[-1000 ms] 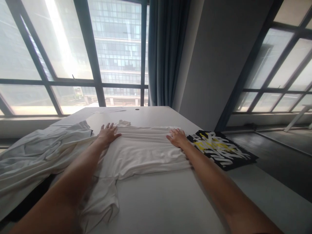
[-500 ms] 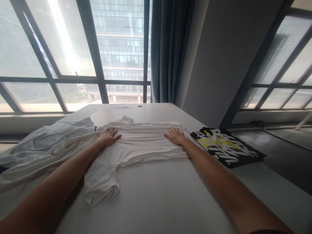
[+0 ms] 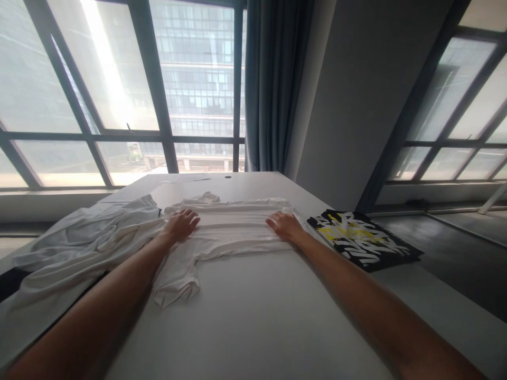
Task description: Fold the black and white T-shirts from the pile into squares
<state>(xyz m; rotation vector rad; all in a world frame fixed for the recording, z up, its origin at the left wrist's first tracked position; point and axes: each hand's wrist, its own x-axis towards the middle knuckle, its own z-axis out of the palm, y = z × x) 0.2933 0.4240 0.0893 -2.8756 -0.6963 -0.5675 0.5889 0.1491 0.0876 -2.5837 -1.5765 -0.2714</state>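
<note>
Nearest the wearer, short of both hands: bare white tabletop [image 3: 261, 316]. A sleeve of the white shirt [image 3: 233, 228] reached toward the wearer, below the left hand, its end creased. The shirt itself lay on the tabletop, spread between and under the two hands, with shallow folds running crosswise from one to the other. Left hand [image 3: 182, 225] rested palm down on its left part, fingers extended and slightly bent, unclenched. Right hand [image 3: 284, 226] lay likewise near the opposite edge, fingers pointing inward and loose; neither was closed around the cloth.

Just left of the left hand and forearm, a rumpled heap of pale clothes [image 3: 91, 232]. Right of the right hand, beyond the forearm, a black printed cloth [image 3: 366, 240] with white and yellow marks, lying flat. Past the hands, a dark round spot [image 3: 227, 177] near the table's far edge. Farther off, a blue-grey curtain [image 3: 273, 84] beside tall windows [image 3: 198, 68].
</note>
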